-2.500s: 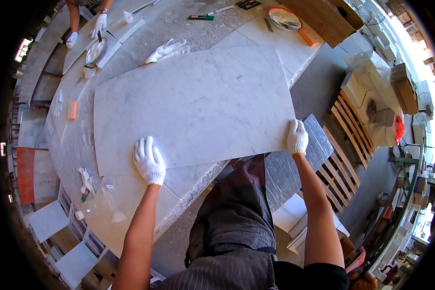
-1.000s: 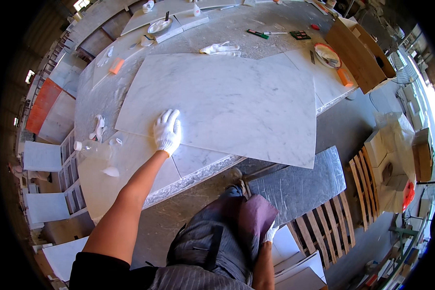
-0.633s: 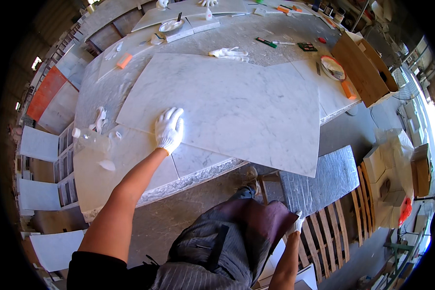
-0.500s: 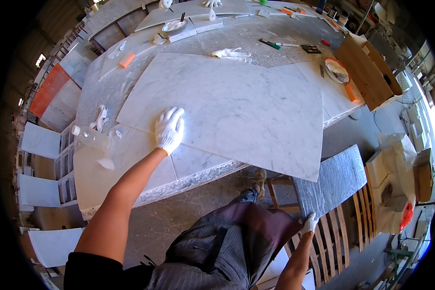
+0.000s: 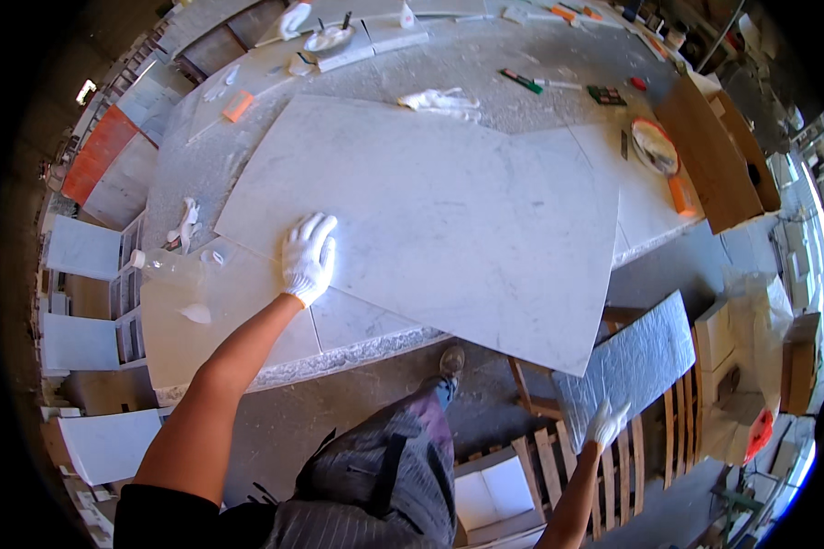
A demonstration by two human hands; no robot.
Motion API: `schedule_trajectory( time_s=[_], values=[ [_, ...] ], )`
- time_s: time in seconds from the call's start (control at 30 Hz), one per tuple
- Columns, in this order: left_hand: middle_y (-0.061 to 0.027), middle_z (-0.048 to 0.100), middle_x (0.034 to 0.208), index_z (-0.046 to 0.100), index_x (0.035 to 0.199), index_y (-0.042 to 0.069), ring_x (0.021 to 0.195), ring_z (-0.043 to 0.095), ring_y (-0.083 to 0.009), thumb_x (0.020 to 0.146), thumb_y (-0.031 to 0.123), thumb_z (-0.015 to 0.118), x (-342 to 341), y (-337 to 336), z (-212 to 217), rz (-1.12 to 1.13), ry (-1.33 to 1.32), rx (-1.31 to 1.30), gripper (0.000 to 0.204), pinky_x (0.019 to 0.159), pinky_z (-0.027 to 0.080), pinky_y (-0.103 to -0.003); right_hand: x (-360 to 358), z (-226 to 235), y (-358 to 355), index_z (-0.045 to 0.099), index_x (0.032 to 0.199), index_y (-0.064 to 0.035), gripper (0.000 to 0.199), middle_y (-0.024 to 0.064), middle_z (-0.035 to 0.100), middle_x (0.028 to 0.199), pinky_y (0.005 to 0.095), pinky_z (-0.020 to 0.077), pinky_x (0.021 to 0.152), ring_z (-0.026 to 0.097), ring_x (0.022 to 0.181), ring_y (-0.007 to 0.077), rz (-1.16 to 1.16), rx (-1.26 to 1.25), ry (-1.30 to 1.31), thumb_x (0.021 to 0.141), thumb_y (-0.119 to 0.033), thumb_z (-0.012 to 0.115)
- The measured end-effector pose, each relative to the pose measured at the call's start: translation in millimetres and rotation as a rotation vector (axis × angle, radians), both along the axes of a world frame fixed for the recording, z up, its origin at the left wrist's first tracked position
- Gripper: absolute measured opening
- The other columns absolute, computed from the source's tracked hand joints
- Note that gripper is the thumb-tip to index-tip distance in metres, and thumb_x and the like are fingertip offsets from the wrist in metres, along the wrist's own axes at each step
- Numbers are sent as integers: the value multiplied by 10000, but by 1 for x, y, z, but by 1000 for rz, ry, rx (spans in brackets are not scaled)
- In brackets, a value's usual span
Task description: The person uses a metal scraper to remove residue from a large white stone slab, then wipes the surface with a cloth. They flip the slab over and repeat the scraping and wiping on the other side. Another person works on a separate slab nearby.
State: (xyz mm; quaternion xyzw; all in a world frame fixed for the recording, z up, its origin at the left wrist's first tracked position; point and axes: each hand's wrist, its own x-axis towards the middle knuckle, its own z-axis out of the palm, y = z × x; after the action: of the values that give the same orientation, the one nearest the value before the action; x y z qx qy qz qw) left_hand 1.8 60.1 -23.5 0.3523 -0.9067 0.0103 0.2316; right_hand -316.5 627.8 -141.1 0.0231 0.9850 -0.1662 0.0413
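Note:
A large white, grey-veined marble slab (image 5: 430,220) lies across the worktable, its near right corner overhanging the edge. My left hand (image 5: 309,259), in a white knit glove, rests flat on the slab's left part with its fingers stretched. Lower right, my gloved right hand (image 5: 606,424) is at the near end of a shiny grey panel (image 5: 632,366), fingers spread; whether it touches the panel is hard to tell. Another white glove (image 5: 438,102) lies at the slab's far edge.
On the table are a clear bottle (image 5: 169,265), an orange block (image 5: 238,106), a bowl with white paste (image 5: 655,146) and a cardboard box (image 5: 712,151). Wooden pallets (image 5: 627,476) stand lower right. Across the table shows another person's gloved hand (image 5: 293,20).
My right hand has opened from the panel's near edge, and its fingers now spread over that end. My left hand stays on the slab. The view has shifted a little.

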Motion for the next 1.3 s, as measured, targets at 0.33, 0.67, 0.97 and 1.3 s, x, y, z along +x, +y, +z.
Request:
schedule_trajectory(
  time_s=[0.33, 0.67, 0.97, 1.3],
  values=[
    [-160, 535, 1307, 557, 1285, 98, 1257, 450, -355, 905, 227, 538, -15, -2, 17, -9, -79, -12, 402, 1076, 312, -509, -61, 49, -175, 570, 1259, -4, 524, 46, 600, 1152, 339, 472, 882, 551, 1018, 161, 122, -1060, -756, 963, -437, 559],
    [-178, 401, 1456, 412, 1438, 121, 1339, 363, -362, 977, 434, 378, -143, 95, 33, -307, -455, 77, 558, 1119, 238, -550, -42, 90, -196, 544, 1283, -11, 543, 61, 614, 1148, 351, 481, 875, 578, 1012, 172, 7, -1073, -773, 954, -442, 575],
    [-141, 481, 1379, 557, 1314, 99, 1299, 418, -312, 910, 321, 559, -89, 202, 31, -494, -137, 324, 461, 1094, 303, -510, -2, 70, -165, 479, 1353, -17, 607, 107, 556, 1261, 373, 459, 960, 545, 1121, 228, 41, -1115, -876, 969, -486, 513],
    [-195, 521, 1170, 526, 1205, 9, 1115, 492, -375, 844, 204, 685, -23, 285, 33, 451, 453, 523, 440, 972, 405, -470, 123, 132, -144, 444, 1311, 3, 529, 137, 517, 1279, 437, 428, 994, 514, 1156, 261, 125, -1100, -1480, 1010, -433, 445]
  ],
)
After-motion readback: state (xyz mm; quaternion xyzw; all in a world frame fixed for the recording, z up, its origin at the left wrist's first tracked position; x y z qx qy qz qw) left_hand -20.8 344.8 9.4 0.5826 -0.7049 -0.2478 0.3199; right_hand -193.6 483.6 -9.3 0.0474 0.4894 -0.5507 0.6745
